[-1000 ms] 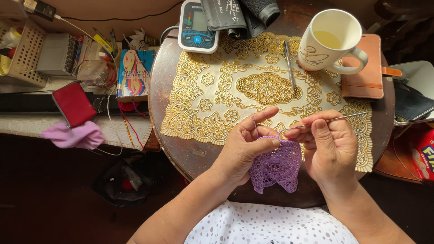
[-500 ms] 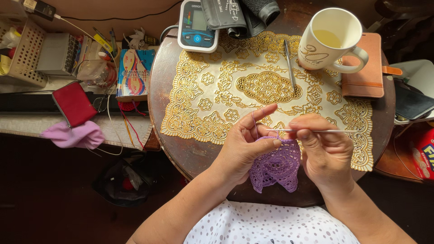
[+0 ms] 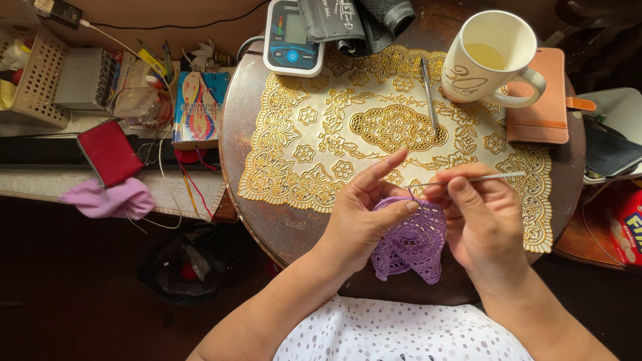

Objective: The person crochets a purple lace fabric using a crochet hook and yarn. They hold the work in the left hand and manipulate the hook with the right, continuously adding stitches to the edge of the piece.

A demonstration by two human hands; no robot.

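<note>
My left hand [image 3: 364,214] pinches the upper edge of a purple lace crochet piece [image 3: 411,244], with the purple thread running over its raised forefinger. My right hand [image 3: 478,217] grips a thin metal crochet hook [image 3: 481,178], whose tip sits at the top of the lace between both hands. Both hands hover over the near edge of a round dark wooden table [image 3: 267,220], above a gold and white lace-pattern placemat [image 3: 314,140].
A white mug [image 3: 485,57] with pale liquid stands at the back right beside a brown wallet [image 3: 545,100]. A second metal hook [image 3: 428,93] lies on the mat. A blood pressure monitor [image 3: 291,37] with its cuff sits at the back. A cluttered shelf with a red pouch [image 3: 107,154] is at left.
My right hand has worked the hook: its far end dipped level, then tilted up again, and the tip moved slightly left into the lace. My left hand barely shifted.
</note>
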